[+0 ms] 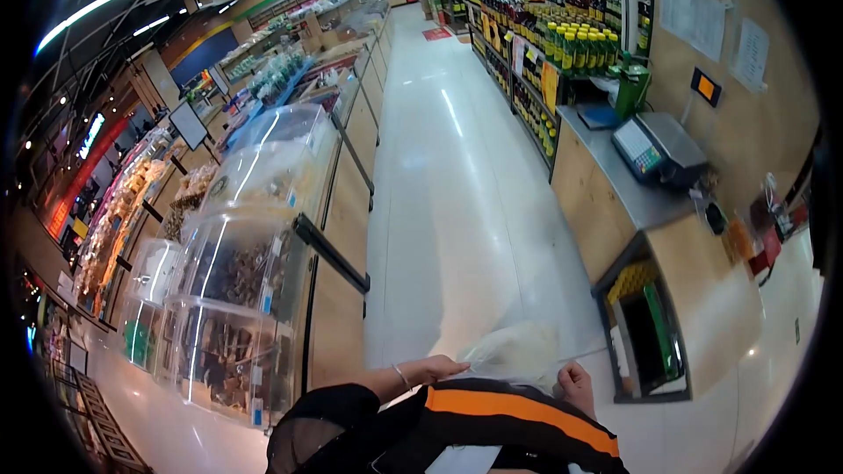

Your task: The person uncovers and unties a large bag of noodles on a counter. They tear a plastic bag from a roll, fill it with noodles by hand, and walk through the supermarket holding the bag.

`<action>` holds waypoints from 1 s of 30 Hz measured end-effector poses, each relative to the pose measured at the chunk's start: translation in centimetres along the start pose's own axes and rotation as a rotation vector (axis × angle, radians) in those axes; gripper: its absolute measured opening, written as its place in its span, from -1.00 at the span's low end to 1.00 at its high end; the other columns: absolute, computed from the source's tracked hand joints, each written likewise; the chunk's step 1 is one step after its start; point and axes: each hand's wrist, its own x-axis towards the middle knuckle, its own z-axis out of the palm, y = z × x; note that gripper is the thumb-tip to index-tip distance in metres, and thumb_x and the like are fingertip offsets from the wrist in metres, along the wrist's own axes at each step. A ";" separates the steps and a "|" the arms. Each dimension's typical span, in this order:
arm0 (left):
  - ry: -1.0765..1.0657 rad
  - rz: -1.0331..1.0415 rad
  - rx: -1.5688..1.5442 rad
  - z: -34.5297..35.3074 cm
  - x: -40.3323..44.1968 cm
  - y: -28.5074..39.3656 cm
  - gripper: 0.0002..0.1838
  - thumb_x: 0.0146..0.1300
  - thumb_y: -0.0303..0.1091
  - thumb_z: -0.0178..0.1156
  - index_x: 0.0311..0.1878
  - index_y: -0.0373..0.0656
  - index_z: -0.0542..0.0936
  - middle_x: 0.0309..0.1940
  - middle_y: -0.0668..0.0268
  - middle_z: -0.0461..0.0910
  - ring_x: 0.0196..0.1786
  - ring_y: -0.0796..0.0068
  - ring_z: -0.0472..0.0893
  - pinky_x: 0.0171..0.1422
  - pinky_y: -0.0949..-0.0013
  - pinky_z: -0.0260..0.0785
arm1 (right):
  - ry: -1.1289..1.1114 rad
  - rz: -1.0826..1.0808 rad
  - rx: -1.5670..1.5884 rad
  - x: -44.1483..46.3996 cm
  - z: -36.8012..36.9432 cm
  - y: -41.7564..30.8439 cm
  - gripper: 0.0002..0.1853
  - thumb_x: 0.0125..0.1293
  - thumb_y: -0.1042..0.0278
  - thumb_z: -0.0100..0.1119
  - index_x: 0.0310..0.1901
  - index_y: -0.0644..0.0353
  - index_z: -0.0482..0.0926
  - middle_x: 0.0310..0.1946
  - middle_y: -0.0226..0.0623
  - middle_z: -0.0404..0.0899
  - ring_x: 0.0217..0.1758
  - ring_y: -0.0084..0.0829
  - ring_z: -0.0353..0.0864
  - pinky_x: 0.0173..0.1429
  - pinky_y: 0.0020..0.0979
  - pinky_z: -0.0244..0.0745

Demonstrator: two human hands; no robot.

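A whitish, see-through plastic bag [518,351] spreads out in front of my body, low in the view. At its left edge, my left hand [439,369] has its fingers closed on the plastic. My right hand [575,386] is curled into a fist at the bag's right side and appears to grip its edge. A thin bracelet [401,376] circles my left wrist. Below the hands is a black garment with an orange band [518,410]; it covers the lower part of the bag.
On the left, clear lidded bins [233,263] of dried goods line a wooden counter [338,298]. A pale tiled aisle [448,193] runs ahead. To the right, a weighing scale [659,149] stands on a counter with an open cubby [645,333]. Beyond are shelves of yellow-capped bottles [580,48].
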 end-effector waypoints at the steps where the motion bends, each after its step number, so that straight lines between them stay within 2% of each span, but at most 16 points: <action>1: 0.012 0.000 0.004 -1.2 1.3 3.0 -0.23 0.13 0.24 0.16 -0.14 -0.52 0.54 -0.31 0.14 0.56 -0.36 0.47 0.49 -0.35 0.40 0.35 | 0.026 -0.030 -0.074 2.7 -1.9 -1.6 -0.76 0.34 0.34 0.03 -0.48 0.16 0.32 -0.62 -0.57 0.25 -0.56 -0.72 0.16 -0.47 -0.60 0.11; 2: 0.031 0.022 -0.113 -1.7 2.3 5.3 -0.35 0.18 0.16 0.15 -0.22 -0.44 0.54 -0.37 0.20 0.54 -0.43 0.51 0.45 -0.40 0.40 0.33 | 0.057 -0.049 -0.154 4.5 -3.4 -3.1 -0.76 0.34 0.34 0.04 -0.49 0.17 0.32 -0.61 -0.56 0.27 -0.54 -0.72 0.18 -0.45 -0.61 0.13; 5: 0.038 0.031 -0.585 -1.4 4.9 13.0 -0.63 0.29 -0.07 0.12 -0.42 -0.21 0.49 -0.55 0.41 0.44 -0.58 0.60 0.36 -0.48 0.42 0.29 | 0.141 -0.019 -0.017 10.5 -7.0 -8.6 -0.80 0.31 0.40 0.00 -0.48 0.19 0.35 -0.61 -0.53 0.28 -0.55 -0.69 0.20 -0.45 -0.59 0.14; 6: 0.011 0.019 -0.572 -2.1 7.2 14.3 -0.63 0.29 -0.07 0.12 -0.42 -0.21 0.49 -0.55 0.41 0.44 -0.58 0.60 0.36 -0.48 0.42 0.29 | 0.196 -0.024 -0.015 12.6 -8.5 -9.2 -0.81 0.30 0.40 0.01 -0.48 0.19 0.35 -0.61 -0.53 0.27 -0.54 -0.69 0.20 -0.45 -0.59 0.14; 8: 0.023 0.177 -0.420 -4.1 13.4 16.3 -0.69 0.34 -0.15 0.06 -0.32 -0.25 0.48 -0.53 0.39 0.46 -0.57 0.58 0.42 -0.48 0.43 0.34 | 0.301 -0.085 -0.154 17.4 -12.8 -9.0 -0.82 0.29 0.42 0.02 -0.48 0.16 0.36 -0.58 -0.55 0.27 -0.52 -0.71 0.20 -0.44 -0.61 0.13; 10: -0.079 0.183 -0.705 -4.8 13.8 24.0 -0.72 0.37 -0.20 0.01 -0.25 -0.27 0.47 -0.48 0.35 0.52 -0.52 0.55 0.49 -0.40 0.42 0.41 | 0.375 -0.142 -0.146 21.3 -15.7 -9.7 -0.83 0.28 0.43 0.03 -0.48 0.14 0.36 -0.58 -0.54 0.25 -0.50 -0.71 0.19 -0.43 -0.62 0.12; 11: -0.140 0.240 -0.779 -5.4 15.3 27.1 -0.74 0.37 -0.23 -0.01 -0.23 -0.27 0.48 -0.40 0.30 0.56 -0.41 0.52 0.56 -0.28 0.41 0.45 | 0.398 -0.127 -0.004 23.1 -17.1 -10.0 -0.82 0.28 0.43 0.03 -0.48 0.14 0.35 -0.58 -0.54 0.25 -0.49 -0.72 0.20 -0.42 -0.62 0.12; 14: -0.229 0.254 -0.663 -6.9 19.6 36.4 -0.77 0.36 -0.25 0.01 -0.22 -0.25 0.49 -0.37 0.30 0.57 -0.33 0.52 0.57 -0.20 0.41 0.45 | 0.523 -0.189 0.213 28.7 -20.9 -10.8 -0.81 0.31 0.41 0.03 -0.47 0.12 0.35 -0.60 -0.55 0.28 -0.54 -0.74 0.22 -0.47 -0.64 0.12; 16: -0.343 0.244 -0.675 -8.4 22.4 42.7 -0.82 0.35 -0.29 0.02 -0.30 -0.19 0.50 -0.42 0.35 0.57 -0.38 0.56 0.57 -0.20 0.49 0.43 | 0.590 -0.203 0.380 32.0 -22.7 -12.3 -0.82 0.35 0.36 0.01 -0.45 0.07 0.37 -0.66 -0.60 0.29 -0.70 -0.74 0.18 -0.60 -0.65 0.07; 18: -0.409 0.305 -0.570 -9.4 25.3 48.7 -0.80 0.34 -0.28 0.04 -0.24 -0.24 0.50 -0.37 0.33 0.57 -0.33 0.54 0.56 -0.17 0.42 0.45 | 0.694 -0.197 0.438 35.2 -24.8 -14.1 -0.82 0.36 0.34 0.01 -0.44 0.06 0.36 -0.63 -0.61 0.30 -0.66 -0.76 0.19 -0.59 -0.66 0.07; 22: -0.411 0.445 -0.443 -11.8 32.4 59.6 -0.85 0.31 -0.34 0.07 -0.24 -0.24 0.52 -0.36 0.31 0.58 -0.34 0.55 0.56 -0.19 0.46 0.43 | 0.844 -0.266 0.434 40.7 -27.8 -16.8 -0.82 0.37 0.32 0.01 -0.42 0.06 0.37 -0.60 -0.62 0.31 -0.62 -0.78 0.19 -0.56 -0.65 0.08; 24: -0.457 0.469 -0.502 -12.0 34.2 65.2 -0.86 0.30 -0.38 0.06 -0.24 -0.24 0.54 -0.38 0.32 0.58 -0.37 0.54 0.56 -0.22 0.46 0.42 | 0.903 -0.358 0.296 43.5 -29.6 -17.7 -0.87 0.36 0.27 0.04 -0.35 0.06 0.39 -0.56 -0.64 0.30 -0.57 -0.78 0.18 -0.52 -0.66 0.09; 25: -0.504 0.488 -0.484 -12.3 35.5 67.3 -0.88 0.28 -0.40 0.07 -0.23 -0.24 0.53 -0.36 0.32 0.58 -0.32 0.54 0.56 -0.17 0.46 0.41 | 0.933 -0.363 0.306 44.6 -30.3 -18.3 -0.87 0.36 0.27 0.04 -0.35 0.06 0.39 -0.56 -0.64 0.30 -0.57 -0.78 0.18 -0.52 -0.66 0.09; 27: -0.517 0.522 -0.451 -11.2 36.3 72.3 -0.89 0.28 -0.41 0.08 -0.24 -0.24 0.53 -0.36 0.32 0.58 -0.30 0.54 0.56 -0.15 0.47 0.40 | 1.014 -0.319 0.231 46.8 -32.0 -20.0 -0.82 0.33 0.17 0.08 -0.14 0.03 0.40 -0.43 -0.59 0.39 -0.47 -0.74 0.30 -0.39 -0.63 0.24; 28: -0.503 0.566 -0.446 -10.4 36.3 74.8 -0.90 0.27 -0.42 0.09 -0.24 -0.24 0.53 -0.36 0.33 0.58 -0.29 0.55 0.55 -0.13 0.48 0.39 | 1.031 -0.321 0.234 47.9 -33.4 -20.1 -0.82 0.33 0.17 0.08 -0.14 0.03 0.40 -0.43 -0.59 0.39 -0.47 -0.74 0.30 -0.39 -0.63 0.24; 30: -0.466 0.592 -0.447 -9.1 37.0 78.3 -0.90 0.26 -0.41 0.11 -0.23 -0.23 0.53 -0.36 0.34 0.57 -0.29 0.57 0.54 -0.13 0.51 0.37 | 0.645 0.000 0.649 50.7 -36.3 -19.3 -0.43 0.29 -0.04 0.07 0.25 -0.03 0.19 0.14 -0.30 0.36 0.21 -0.41 0.36 0.13 -0.03 0.37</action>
